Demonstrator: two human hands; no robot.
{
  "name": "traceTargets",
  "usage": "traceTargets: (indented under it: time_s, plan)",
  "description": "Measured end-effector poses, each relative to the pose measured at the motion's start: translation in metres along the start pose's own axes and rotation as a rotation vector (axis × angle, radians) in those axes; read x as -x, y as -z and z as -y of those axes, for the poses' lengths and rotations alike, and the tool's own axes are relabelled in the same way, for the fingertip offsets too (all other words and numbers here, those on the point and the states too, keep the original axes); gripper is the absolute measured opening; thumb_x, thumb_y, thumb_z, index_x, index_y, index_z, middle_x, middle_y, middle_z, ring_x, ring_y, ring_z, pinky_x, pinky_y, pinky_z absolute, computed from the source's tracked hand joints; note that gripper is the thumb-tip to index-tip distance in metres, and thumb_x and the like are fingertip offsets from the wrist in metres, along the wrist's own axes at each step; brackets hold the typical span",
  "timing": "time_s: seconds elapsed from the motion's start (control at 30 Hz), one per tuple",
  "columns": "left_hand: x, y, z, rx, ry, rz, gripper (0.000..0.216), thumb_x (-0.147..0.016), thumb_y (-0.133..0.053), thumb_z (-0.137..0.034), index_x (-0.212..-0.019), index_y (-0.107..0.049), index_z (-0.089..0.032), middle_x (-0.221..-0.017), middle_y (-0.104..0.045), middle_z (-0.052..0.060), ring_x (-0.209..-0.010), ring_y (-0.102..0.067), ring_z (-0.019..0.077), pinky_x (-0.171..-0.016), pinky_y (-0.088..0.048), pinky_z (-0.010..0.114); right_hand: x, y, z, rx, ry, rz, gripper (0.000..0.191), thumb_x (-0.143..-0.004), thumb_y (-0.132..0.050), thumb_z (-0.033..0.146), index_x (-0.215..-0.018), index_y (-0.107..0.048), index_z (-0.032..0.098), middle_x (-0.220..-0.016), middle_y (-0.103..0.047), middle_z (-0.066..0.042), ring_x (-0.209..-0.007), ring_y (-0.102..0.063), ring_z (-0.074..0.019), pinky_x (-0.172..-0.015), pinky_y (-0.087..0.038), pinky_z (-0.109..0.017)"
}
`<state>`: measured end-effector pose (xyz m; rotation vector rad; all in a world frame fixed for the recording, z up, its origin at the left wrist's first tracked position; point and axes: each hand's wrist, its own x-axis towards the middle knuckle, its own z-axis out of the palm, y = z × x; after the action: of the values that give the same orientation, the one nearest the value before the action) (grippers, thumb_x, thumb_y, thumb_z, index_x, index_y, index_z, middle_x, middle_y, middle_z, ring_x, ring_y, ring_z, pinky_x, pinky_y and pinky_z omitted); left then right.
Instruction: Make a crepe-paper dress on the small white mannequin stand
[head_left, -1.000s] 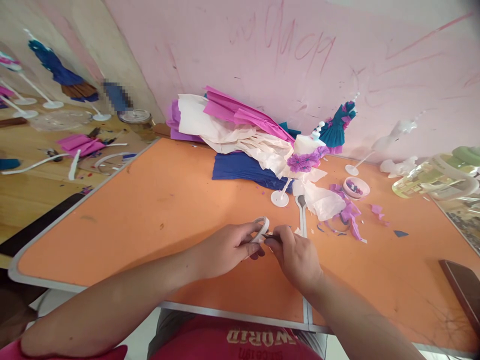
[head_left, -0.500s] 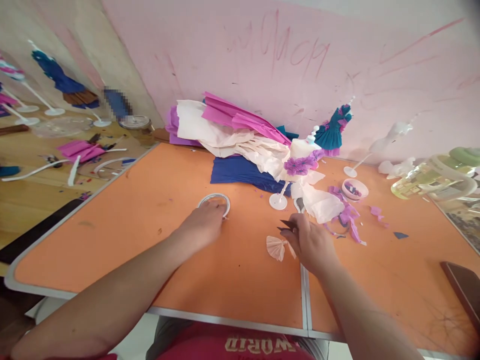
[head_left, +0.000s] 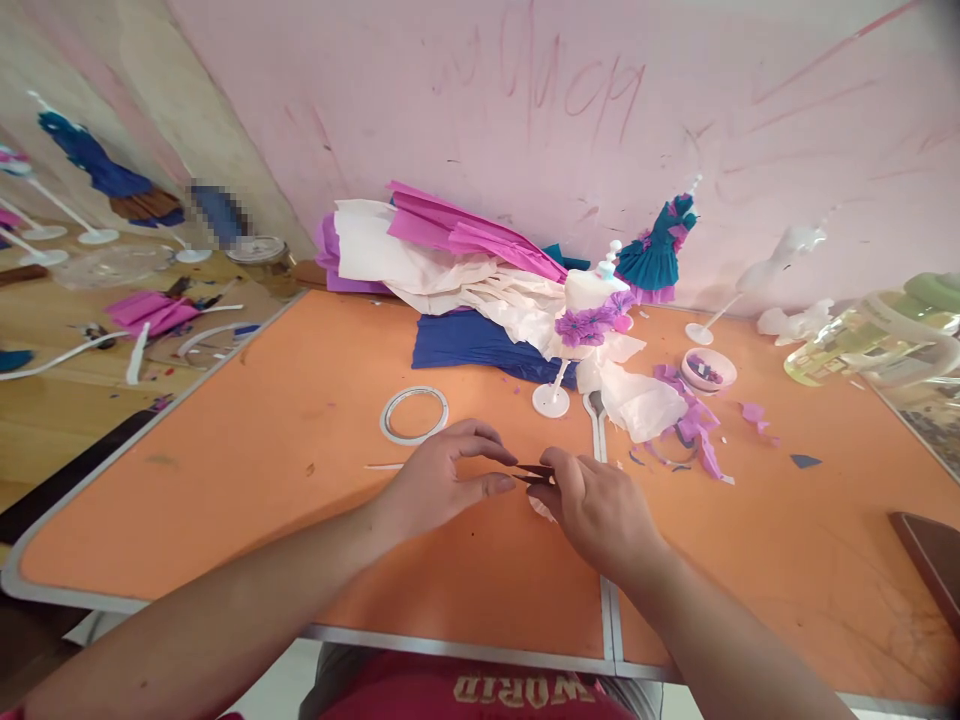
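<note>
My two hands meet near the front middle of the orange table (head_left: 247,470). My right hand (head_left: 600,512) is closed around a small dark pointed tool (head_left: 534,471), which looks like tweezers or small scissors. My left hand (head_left: 439,482) pinches thumb and fingers together at the tool's tip; what they pinch is too small to make out. A white pleated paper piece (head_left: 541,508) lies mostly hidden under my right hand. A white tape ring (head_left: 413,414) lies flat on the table just beyond my left hand, not touched.
A small doll stand in a white paper dress with purple flowers (head_left: 589,320) stands behind my hands. Piled pink, white and blue crepe paper (head_left: 457,270) lies against the wall. Purple scraps (head_left: 697,425), a small dish (head_left: 708,369) and a clear bottle (head_left: 870,345) are to the right.
My left hand set the tape ring down on the table, let it go and came back to my right hand. My right hand moved over the pleated paper piece with the dark tool.
</note>
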<state>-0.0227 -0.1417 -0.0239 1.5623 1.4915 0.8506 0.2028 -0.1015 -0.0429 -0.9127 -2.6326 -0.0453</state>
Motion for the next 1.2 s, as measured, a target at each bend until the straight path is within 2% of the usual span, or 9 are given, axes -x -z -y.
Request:
traceTargets:
  time_s: [0.17, 0.43, 0.63, 0.73, 0.8, 0.87, 0.97, 1.07, 1.2]
  plan:
    - [-0.001, -0.005, 0.007, -0.020, 0.051, 0.014, 0.022, -0.079, -0.074, -0.043, -0.080, -0.078, -0.021, -0.107, -0.066, 0.008, -0.101, -0.062, 0.0257, -0.097, -0.046, 0.042, 0.001, -0.005, 0.009, 0.036, 0.044, 0.022, 0.016, -0.102, -0.050, 0.034, -0.103, -0.051, 0.018, -0.072, -0.066, 0.001, -0.062, -0.058, -0.0149, -0.052, -0.026, -0.031]
    - [-0.002, -0.008, 0.013, -0.034, -0.085, 0.045, 0.016, -0.090, -0.062, -0.035, -0.083, -0.066, -0.020, -0.104, -0.065, 0.006, -0.099, -0.061, 0.0213, -0.095, -0.047, 0.037, 0.000, -0.003, 0.005, 0.035, -0.011, 0.048, 0.021, -0.097, -0.057, 0.037, -0.106, -0.050, 0.020, -0.072, -0.067, 0.000, -0.059, -0.061, -0.0154, -0.048, -0.023, -0.029]
    - [-0.008, -0.002, 0.023, 0.175, -0.001, -0.038, 0.028, -0.086, -0.067, -0.046, -0.086, -0.072, -0.019, -0.112, -0.065, 0.010, -0.108, -0.062, 0.0248, -0.098, -0.048, 0.037, 0.013, 0.015, -0.071, 0.255, -0.454, 0.221, 0.018, -0.088, -0.066, 0.036, -0.089, -0.053, 0.023, -0.055, -0.059, 0.001, -0.045, -0.055, -0.0172, -0.044, -0.017, -0.025]
    - [-0.007, -0.001, 0.025, 0.344, 0.098, 0.023, 0.030, -0.084, -0.070, -0.048, -0.088, -0.074, -0.019, -0.123, -0.064, 0.010, -0.116, -0.060, 0.0268, -0.099, -0.049, 0.037, 0.028, 0.013, -0.108, 0.145, -0.455, 0.333, 0.018, -0.087, -0.067, 0.033, -0.082, -0.053, 0.023, -0.059, -0.061, 0.000, -0.047, -0.055, -0.0155, -0.045, -0.020, -0.024]
    - [-0.005, -0.001, 0.022, 0.404, 0.148, 0.070, 0.030, -0.083, -0.071, -0.048, -0.087, -0.076, -0.019, -0.127, -0.063, 0.010, -0.121, -0.058, 0.0276, -0.102, -0.047, 0.039, 0.033, 0.011, -0.118, 0.089, -0.422, 0.341, 0.019, -0.084, -0.070, 0.031, -0.076, -0.055, 0.022, -0.061, -0.062, -0.002, -0.050, -0.056, -0.0150, -0.046, -0.024, -0.025]
    - [-0.003, -0.002, 0.019, 0.447, 0.176, 0.112, 0.029, -0.083, -0.072, -0.048, -0.089, -0.077, -0.020, -0.131, -0.063, 0.010, -0.125, -0.056, 0.0281, -0.105, -0.045, 0.040, 0.032, 0.013, -0.114, 0.122, -0.383, 0.285, 0.017, -0.082, -0.072, 0.029, -0.075, -0.059, 0.021, -0.067, -0.065, -0.005, -0.057, -0.060, -0.0174, -0.048, -0.028, -0.027]
    - [-0.002, -0.003, 0.019, 0.508, 0.193, 0.143, 0.029, -0.083, -0.072, -0.048, -0.095, -0.079, -0.022, -0.135, -0.062, 0.010, -0.126, -0.055, 0.0287, -0.106, -0.044, 0.042, 0.020, 0.022, -0.088, 0.166, -0.356, 0.100, 0.006, -0.087, -0.064, 0.025, -0.086, -0.068, 0.020, -0.080, -0.068, -0.007, -0.067, -0.063, -0.0196, -0.052, -0.034, -0.028]
    - [-0.001, -0.008, 0.023, 0.582, 0.220, 0.159, 0.032, -0.083, -0.071, -0.049, -0.099, -0.079, -0.022, -0.136, -0.063, 0.011, -0.124, -0.057, 0.0290, -0.104, -0.045, 0.043, 0.006, 0.027, -0.047, -0.076, -0.259, -0.127, 0.017, -0.094, -0.058, 0.029, -0.103, -0.072, 0.025, -0.093, -0.070, -0.004, -0.074, -0.065, -0.0155, -0.062, -0.046, -0.027]
    - [0.001, -0.015, 0.023, 0.687, 0.265, 0.209, 0.035, -0.085, -0.070, -0.047, -0.108, -0.077, -0.022, -0.134, -0.065, 0.011, -0.127, -0.057, 0.0281, -0.105, -0.044, 0.043, 0.000, 0.015, -0.005, -0.306, -0.032, -0.223, 0.014, -0.093, -0.064, 0.028, -0.103, -0.073, 0.026, -0.091, -0.072, -0.003, -0.081, -0.065, -0.0143, -0.075, -0.051, -0.026]
